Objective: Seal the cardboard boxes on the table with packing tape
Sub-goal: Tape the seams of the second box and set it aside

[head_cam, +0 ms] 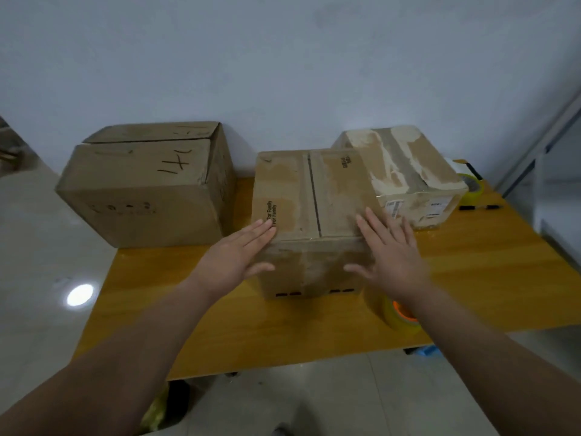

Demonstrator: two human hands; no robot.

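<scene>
Near the middle of the yellow wooden table (471, 262) stands the middle box (314, 190), brown cardboard, worn, with pale scuffed patches on its top. Its two top flaps lie closed and meet at a dark seam that runs from near to far. Small black print sits on the left flap, and a row of dark slots marks the bottom of its near face.

Three cardboard boxes stand on the table in all. The left box (141, 190) is the largest, with handwritten black marks on its top and its flaps down. The far right box (405, 162) has a top streaked with white torn patches and a label on its side.

Two tape rolls show: the near tape roll (399, 319), clear with an orange core, lies just right of the middle box, partly under the right forearm. The far tape roll (471, 187) lies behind the far right box, and a black pen (478, 207) lies nearer, at that box's right.

The left hand (239, 256) lies flat, fingers straight and together, their tips on the middle box's top left near edge, thumb against the near face. The right hand (390, 253) is flat too, fingers slightly spread over the top right near corner, thumb on the near face. Neither hand grips anything.
</scene>
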